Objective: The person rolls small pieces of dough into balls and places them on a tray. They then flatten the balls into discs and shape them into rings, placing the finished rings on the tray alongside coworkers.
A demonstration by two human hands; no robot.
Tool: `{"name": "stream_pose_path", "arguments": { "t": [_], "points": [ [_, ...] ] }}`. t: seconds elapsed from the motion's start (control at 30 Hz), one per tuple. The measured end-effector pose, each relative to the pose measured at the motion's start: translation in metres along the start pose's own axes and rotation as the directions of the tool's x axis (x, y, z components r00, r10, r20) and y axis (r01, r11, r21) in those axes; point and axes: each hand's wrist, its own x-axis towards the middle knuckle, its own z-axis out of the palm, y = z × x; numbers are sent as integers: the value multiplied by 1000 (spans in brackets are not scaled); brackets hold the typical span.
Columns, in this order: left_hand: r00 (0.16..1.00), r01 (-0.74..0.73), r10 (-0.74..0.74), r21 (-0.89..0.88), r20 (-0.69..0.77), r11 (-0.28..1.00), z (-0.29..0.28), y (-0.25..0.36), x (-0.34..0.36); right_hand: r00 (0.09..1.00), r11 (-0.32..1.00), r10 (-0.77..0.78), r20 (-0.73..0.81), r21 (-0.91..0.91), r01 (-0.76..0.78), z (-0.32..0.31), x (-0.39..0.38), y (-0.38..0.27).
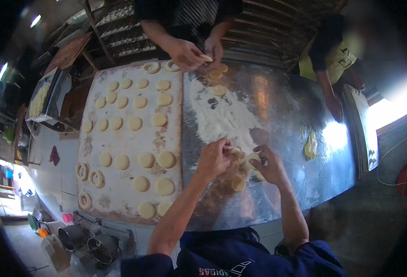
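Observation:
Over the metal tabletop, my right hand (273,167) grips a pale dough round (253,159) between thumb and fingers. My left hand (215,158) is closed a short way to the left, its fingertips pinched together. A small pale bit shows at those fingertips, too small to make out. Below and between my hands lies a brownish patch (229,177) on the table. Another dough round (238,185) rests at its near edge, and one more is partly hidden beneath my right hand. White flour (217,117) is spread just beyond my hands.
A floured board (120,180) on the left carries several dough rounds and rings. Across the table, a person's hands (196,54) hold a dough piece. Another person's hand (334,108) is at the right, near a yellowish plastic bag (310,145). Buckets (103,247) stand on the floor.

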Motion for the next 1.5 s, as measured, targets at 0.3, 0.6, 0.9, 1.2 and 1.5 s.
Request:
{"name": "stream_pose_path", "arguments": {
  "t": [0.3,0.6,0.9,1.2,1.5],
  "points": [
    [973,197,-228,-363,-43,911,70,67,-20,951,729,-136,277,679,-93,-26,-13,21],
    [990,-11,-5,-110,-143,994,44,111,-61,890,709,-318,326,705,-4,-30,-24,5],
    [999,-12,17,-115,40,993,-16,54,-77,776,769,-623,99,-106,630,33,-6,-41],
    [700,-163,-623,-927,-350,337,-17,36,-94,889,478,-357,285,874,-89,73,-47,-97],
    [568,-265,-204,-412,-798,872,36,73,-124,883,371,-238,404,878,-302,41,-75,-89]
  ]
}}
